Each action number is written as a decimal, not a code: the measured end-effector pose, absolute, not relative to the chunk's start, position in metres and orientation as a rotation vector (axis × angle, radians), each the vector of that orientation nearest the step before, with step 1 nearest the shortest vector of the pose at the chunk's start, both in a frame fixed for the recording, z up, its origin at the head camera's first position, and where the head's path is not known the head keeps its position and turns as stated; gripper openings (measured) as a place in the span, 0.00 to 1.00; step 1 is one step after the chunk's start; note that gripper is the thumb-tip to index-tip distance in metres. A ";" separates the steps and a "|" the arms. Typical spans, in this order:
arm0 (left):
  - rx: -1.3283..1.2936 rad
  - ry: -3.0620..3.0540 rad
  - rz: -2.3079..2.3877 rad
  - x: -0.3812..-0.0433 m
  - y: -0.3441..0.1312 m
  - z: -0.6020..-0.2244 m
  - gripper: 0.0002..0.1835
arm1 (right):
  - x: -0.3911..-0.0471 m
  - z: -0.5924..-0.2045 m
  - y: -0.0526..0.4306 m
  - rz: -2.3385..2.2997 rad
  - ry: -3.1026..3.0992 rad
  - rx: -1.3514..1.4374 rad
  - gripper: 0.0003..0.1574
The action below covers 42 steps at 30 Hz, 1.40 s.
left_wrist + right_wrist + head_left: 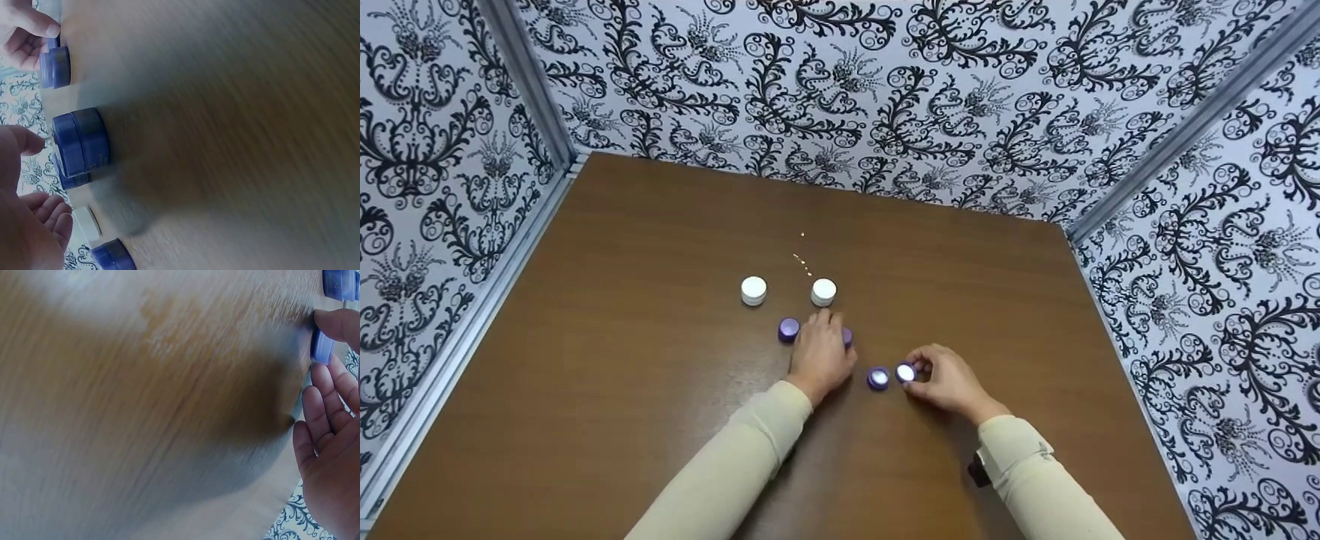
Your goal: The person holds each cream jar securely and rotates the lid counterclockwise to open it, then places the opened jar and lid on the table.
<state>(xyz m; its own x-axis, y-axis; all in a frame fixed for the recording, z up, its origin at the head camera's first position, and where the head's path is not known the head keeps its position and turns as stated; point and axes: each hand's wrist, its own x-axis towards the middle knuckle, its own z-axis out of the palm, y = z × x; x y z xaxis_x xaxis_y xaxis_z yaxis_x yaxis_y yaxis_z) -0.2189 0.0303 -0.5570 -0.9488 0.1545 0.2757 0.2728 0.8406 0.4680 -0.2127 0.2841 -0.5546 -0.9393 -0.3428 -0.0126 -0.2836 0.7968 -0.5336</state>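
Note:
My right hand (949, 379) pinches a short purple lid (322, 346) between thumb and fingertips, low at the tabletop; its white inside faces up in the head view. Just left of it stands a purple jar (878, 378) with its white top showing, no lid on it. My left hand (819, 352) reaches over the purple jars, thumb and fingers apart and loosely bent. In the left wrist view a lidded purple jar (84, 140) stands near its thumb, with another purple jar (74, 181) partly hidden behind. A further purple jar (788, 330) sits left of this hand.
Two white jars (754, 291) stand farther back, one right beyond the left fingertips. Small bright specks (802, 262) lie on the brown table (660, 360) behind them. Patterned walls (840, 90) enclose the back and both sides.

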 end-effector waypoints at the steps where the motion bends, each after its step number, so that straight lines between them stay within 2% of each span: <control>1: -0.316 -2.797 -0.779 -0.219 0.030 -0.557 0.29 | -0.213 -0.555 0.284 -0.826 2.874 -0.501 0.20; 42: -0.266 -2.948 -0.753 -0.229 0.031 -0.560 0.24 | -0.211 -0.551 0.283 -0.783 2.884 -0.520 0.20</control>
<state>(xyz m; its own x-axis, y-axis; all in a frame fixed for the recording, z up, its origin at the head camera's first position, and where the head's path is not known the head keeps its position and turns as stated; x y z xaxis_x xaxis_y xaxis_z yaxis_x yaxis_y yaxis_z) -0.2291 0.0313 -0.5604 -0.9810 0.1464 0.1273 0.1896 0.8634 0.4676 -0.2114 0.2826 -0.5514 -0.9356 -0.3528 -0.0143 -0.2972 0.8086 -0.5077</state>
